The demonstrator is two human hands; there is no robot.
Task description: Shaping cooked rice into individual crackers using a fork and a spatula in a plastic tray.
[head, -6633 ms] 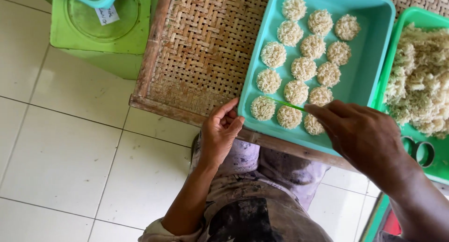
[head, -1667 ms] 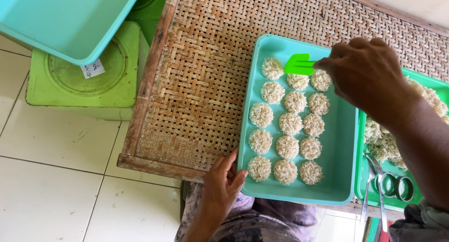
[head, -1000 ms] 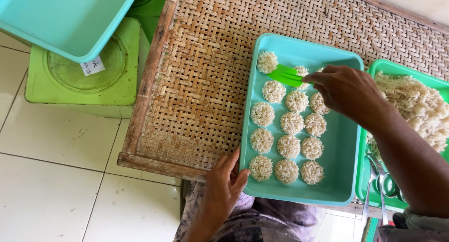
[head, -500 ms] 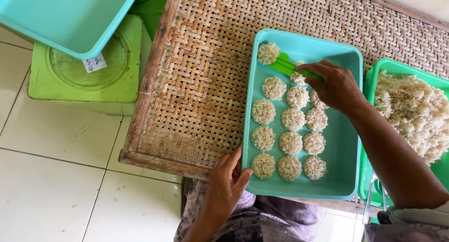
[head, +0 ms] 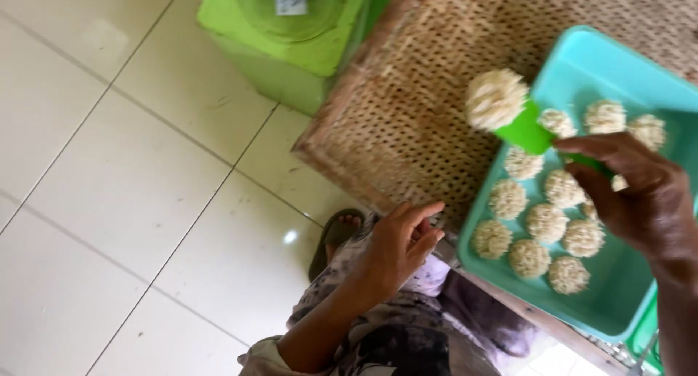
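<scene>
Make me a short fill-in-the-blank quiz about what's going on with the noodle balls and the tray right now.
The right hand holds a green spatula carrying one noodle ball over the ____ side of the tray.
The tray is ____ in colour.
The tray rests on a ____ mat.
The left hand holds ____.

Missing words: left; turquoise; woven; nothing

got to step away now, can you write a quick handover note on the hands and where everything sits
Right hand: holds a green spatula with one noodle ball lifted on it, over the left edge of the teal tray.
Left hand: empty, fingers at the edge of the woven table, near the tray's corner.
Done: about a dozen noodle balls lie in rows in the tray.
Left: the lifted ball is not set down anywhere yet.
</scene>
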